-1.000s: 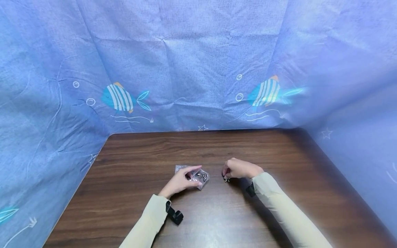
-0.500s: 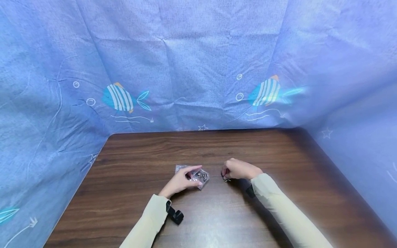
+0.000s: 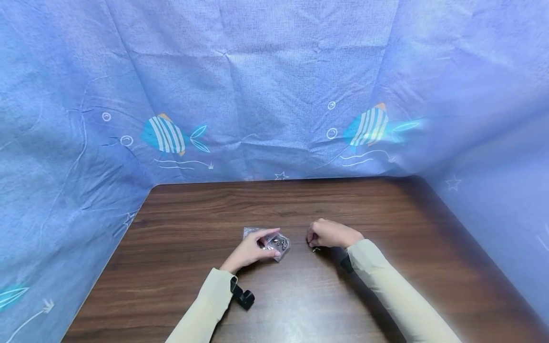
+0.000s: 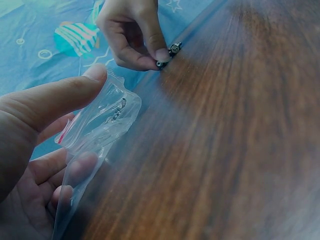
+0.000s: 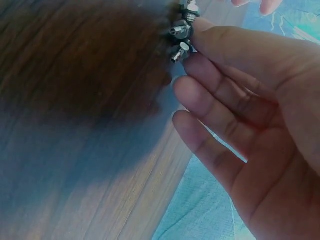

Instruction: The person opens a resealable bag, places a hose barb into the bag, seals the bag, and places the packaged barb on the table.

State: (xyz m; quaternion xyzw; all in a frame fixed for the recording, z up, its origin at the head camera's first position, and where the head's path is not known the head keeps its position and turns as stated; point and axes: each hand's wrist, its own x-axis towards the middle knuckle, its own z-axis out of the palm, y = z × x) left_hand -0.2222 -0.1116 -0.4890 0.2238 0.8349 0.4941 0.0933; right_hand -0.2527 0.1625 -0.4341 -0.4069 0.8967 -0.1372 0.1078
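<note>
My left hand (image 3: 248, 251) holds a clear zip bag (image 4: 95, 135) with a red mark at its seal, thumb on one side and fingers on the other. Small shiny metal pieces (image 4: 119, 109) lie inside the bag. To the right, my right hand (image 3: 333, 233) is low over the table, with thumb and index finger pinching small silvery metal fittings (image 5: 182, 32). Several of these show in a row in the right wrist view, some with short tube-like ends. The other right fingers are loosely bent. Part of the fittings is hidden behind the fingertips.
Both hands are over a dark wood-grain table (image 3: 206, 205). A blue cloth (image 3: 274, 85) printed with striped fish hangs behind and at the sides. A black strap with a small device (image 3: 244, 297) sits on the left wrist.
Both hands stay almost in place. The right fingertips shift very slightly at the metal fittings; the bag stays in the left hand.
</note>
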